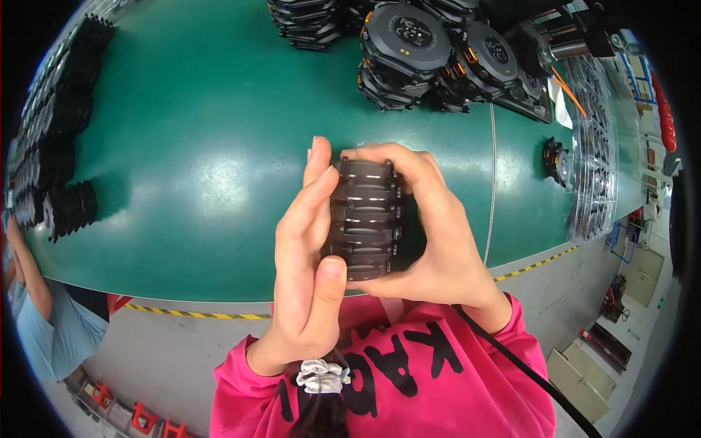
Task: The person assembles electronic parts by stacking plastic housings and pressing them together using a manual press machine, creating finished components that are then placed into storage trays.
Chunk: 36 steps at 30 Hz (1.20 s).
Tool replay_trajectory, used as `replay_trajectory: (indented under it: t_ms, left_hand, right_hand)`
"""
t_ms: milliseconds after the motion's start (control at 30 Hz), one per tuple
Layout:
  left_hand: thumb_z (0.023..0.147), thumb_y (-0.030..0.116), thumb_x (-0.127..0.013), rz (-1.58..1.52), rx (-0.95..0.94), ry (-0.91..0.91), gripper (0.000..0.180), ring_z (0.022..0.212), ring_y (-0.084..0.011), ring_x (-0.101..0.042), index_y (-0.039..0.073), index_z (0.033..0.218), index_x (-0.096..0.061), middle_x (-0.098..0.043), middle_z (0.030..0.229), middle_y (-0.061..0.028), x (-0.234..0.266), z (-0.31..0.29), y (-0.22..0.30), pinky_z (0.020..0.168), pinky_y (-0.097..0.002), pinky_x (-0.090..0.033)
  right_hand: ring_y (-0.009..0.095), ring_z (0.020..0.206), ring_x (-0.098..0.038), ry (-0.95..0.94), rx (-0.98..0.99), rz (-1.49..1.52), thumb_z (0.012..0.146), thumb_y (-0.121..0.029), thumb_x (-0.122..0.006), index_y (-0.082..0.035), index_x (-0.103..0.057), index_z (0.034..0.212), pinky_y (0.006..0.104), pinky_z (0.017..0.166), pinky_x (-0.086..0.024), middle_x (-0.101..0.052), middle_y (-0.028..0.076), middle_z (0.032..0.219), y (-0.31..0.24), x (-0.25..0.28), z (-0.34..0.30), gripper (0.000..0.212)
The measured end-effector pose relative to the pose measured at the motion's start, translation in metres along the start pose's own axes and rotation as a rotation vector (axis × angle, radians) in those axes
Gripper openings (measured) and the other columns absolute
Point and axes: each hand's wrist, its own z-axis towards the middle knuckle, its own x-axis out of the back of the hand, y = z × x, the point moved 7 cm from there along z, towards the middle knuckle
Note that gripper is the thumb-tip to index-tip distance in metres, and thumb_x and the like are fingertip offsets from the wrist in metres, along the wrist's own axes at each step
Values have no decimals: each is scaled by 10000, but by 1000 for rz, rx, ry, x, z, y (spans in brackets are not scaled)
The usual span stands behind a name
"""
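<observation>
at far left, another person's arm (35,281) and blue sleeve (62,343) show past the table's corner. above them, rows (62,109) of dark cases line the left edge, with a short row (69,210) standing just inside. the green table (168,146) then gives the widest room for moving, between those rows and the hands. its near edge (197,297) curves below, with striped tape (197,314) on the floor beyond.

at centre, the left hand (303,244) lies along the left side of the stack (365,219), its fingers long and slightly parted, thumb resting near the close end. the stack is a column of dark cases, pointing away from the person, just inside the near edge; whether it touches the table i cannot tell. the right hand (442,226) pinches it end to end, fingers bent over the far end, thumb at the near one, a gap beside the palm. the step in hand seems to be holding the cases together in line; moving them would call for even pressure at both ends and a steady left palm.

beyond the hands, piles (409,44) of round cases limit room ahead and to the right. further right, a pale seam (492,182) crosses the table, then a loose case (556,162) sits near clear trays (593,160) along the right edge.
</observation>
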Motion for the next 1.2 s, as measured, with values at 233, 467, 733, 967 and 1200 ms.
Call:
replay_trajectory:
  t_ms: [233, 467, 733, 967, 1200]
  left_hand:
    - [998, 153, -350, 76, 12, -4, 532, 1419, -390, -231, -101, 1436, -188, -49, 1541, -327, -3, 1, 2, 1134, -431, -241]
    - [967, 86, -367, 305, -356, 48, 473, 1401, -464, -241, -117, 1389, -303, -233, 1481, -354, -11, 3, -12, 1138, -506, -199]
    - [1005, 108, -306, 266, -374, 53, 480, 1423, -438, -196, -125, 1421, -254, -200, 1515, -312, -19, 8, -10, 1154, -482, -172]
    - [999, 84, -279, 169, -230, 48, 479, 1430, -425, -181, -127, 1428, -241, -191, 1524, -299, -12, 7, -11, 1157, -460, -171]
    - [983, 56, -274, 247, -141, 36, 476, 1426, -421, -196, -122, 1425, -254, -198, 1523, -297, -18, 8, -9, 1150, -448, -197]
  right_hand:
    - [335, 1043, -507, 52, 20, -42, 578, -96, -805, -49, -439, 1291, 409, 872, -461, -551, 130, 1184, -1, 3, -3, 803]
    - [377, 993, -501, -46, 104, -463, 438, -71, -798, 6, -475, 1253, 431, 860, -435, -536, 173, 1166, -36, 21, -3, 879]
    - [398, 1037, -447, -191, 42, -636, 561, -147, -776, 62, -458, 1216, 453, 906, -411, -452, 210, 1199, -37, 1, 3, 758]
    - [364, 1064, -477, 2, 132, -377, 562, -190, -843, 6, -442, 1285, 445, 923, -379, -512, 158, 1197, -19, 12, -3, 849]
    - [403, 1067, -414, 5, 171, -266, 578, -185, -842, -8, -402, 1303, 468, 928, -395, -465, 178, 1238, -10, 13, -9, 866]
